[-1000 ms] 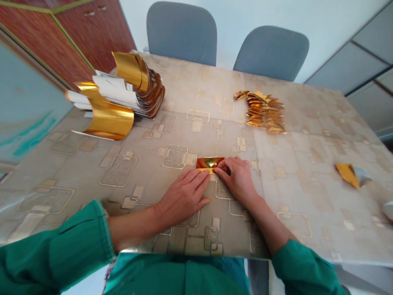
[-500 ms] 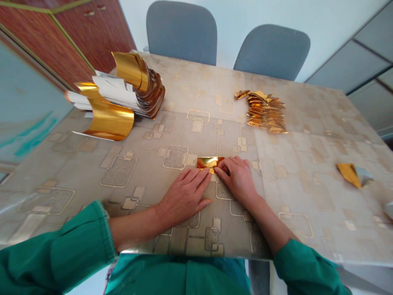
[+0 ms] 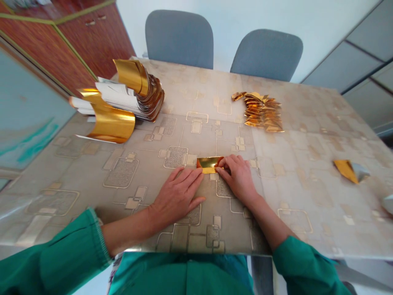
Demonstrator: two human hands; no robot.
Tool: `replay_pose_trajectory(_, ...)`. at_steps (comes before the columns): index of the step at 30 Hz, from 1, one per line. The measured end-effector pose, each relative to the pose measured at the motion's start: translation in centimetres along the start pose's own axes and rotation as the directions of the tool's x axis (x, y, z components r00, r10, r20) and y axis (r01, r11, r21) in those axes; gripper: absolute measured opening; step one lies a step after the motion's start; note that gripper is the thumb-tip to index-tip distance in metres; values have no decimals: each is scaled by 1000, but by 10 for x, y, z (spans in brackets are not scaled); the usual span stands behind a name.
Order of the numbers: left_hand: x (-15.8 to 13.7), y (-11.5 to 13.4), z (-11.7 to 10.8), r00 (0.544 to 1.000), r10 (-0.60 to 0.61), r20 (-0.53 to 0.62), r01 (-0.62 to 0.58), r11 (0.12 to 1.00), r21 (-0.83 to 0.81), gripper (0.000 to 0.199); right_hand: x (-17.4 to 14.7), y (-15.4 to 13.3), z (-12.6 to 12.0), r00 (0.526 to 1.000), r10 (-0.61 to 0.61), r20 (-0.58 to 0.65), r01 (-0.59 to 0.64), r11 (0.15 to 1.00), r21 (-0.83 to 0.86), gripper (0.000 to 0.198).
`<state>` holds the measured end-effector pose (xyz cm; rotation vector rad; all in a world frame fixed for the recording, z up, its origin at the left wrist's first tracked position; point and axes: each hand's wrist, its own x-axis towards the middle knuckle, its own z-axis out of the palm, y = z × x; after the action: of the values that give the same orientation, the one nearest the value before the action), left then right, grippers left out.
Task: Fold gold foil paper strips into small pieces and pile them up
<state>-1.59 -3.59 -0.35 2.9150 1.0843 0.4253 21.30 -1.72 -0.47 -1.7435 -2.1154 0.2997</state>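
Observation:
A small piece of gold foil paper (image 3: 209,164) lies on the table in front of me, its near edge folded over in a narrow strip. My left hand (image 3: 180,191) rests flat and open, fingertips touching the strip's left end. At the other end, my right hand (image 3: 236,177) pinches the paper between thumb and fingers. The paper's right corner is hidden under those fingers.
A curled stack of gold foil sheets (image 3: 132,78) stands at the back left, with a loose curved sheet (image 3: 113,125) before it. Folded gold pieces (image 3: 263,112) are bunched at the back right. A gold and silver scrap (image 3: 348,171) lies far right. Two grey chairs (image 3: 179,39) (image 3: 268,53) stand behind the table (image 3: 294,164).
My left hand has slid left along the folded strip to its left end, uncovering more of it. The right hand keeps its pinch. The view has shifted slightly.

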Motion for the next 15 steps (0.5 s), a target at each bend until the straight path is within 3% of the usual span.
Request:
replay_pose_trajectory(5,-3,1,-6,999,-41,-22,42,999,12,47,-2,-11,-1,991,-108,-81,90,976,-201,15)
replay_pose_trajectory(8,4,4,-8,999,-40,-10,40,999,35,43,-2,-17,4,986,-158,-57,134,942,-306,18)
replay_pose_trajectory(11,14,6,-9,999,-41,20,39,997,63,38,-1,-21,12,992,-123,-33,105,938,-331,19)
replay_pose_trajectory(15,22,7,-6,996,-42,78,36,996,84,45,-1,-23,15,998,-60,-29,49,952,-302,13)
